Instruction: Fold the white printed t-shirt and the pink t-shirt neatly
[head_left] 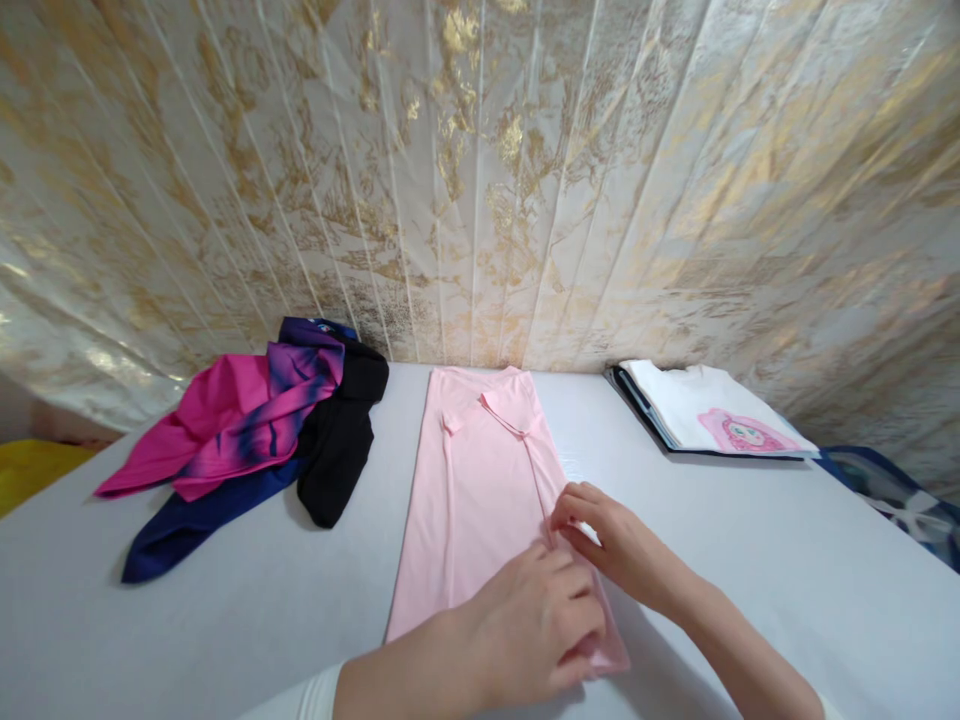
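A light pink garment (pixel 472 480) lies folded into a long narrow strip on the white table (pixel 750 560), running from the wall toward me. My left hand (pixel 536 620) rests on its near end with the fingers curled over the right edge of the cloth. My right hand (pixel 611 545) is at that same right edge, thumb and fingers pinched on the pink fabric.
A heap of pink, purple, navy and black clothes (pixel 262 425) lies at the back left. A folded white shirt with a pink print (pixel 712 410) tops a stack at the back right. A gold-patterned sheet (pixel 480 170) covers the wall. Something blue (pixel 892 495) sits at the far right.
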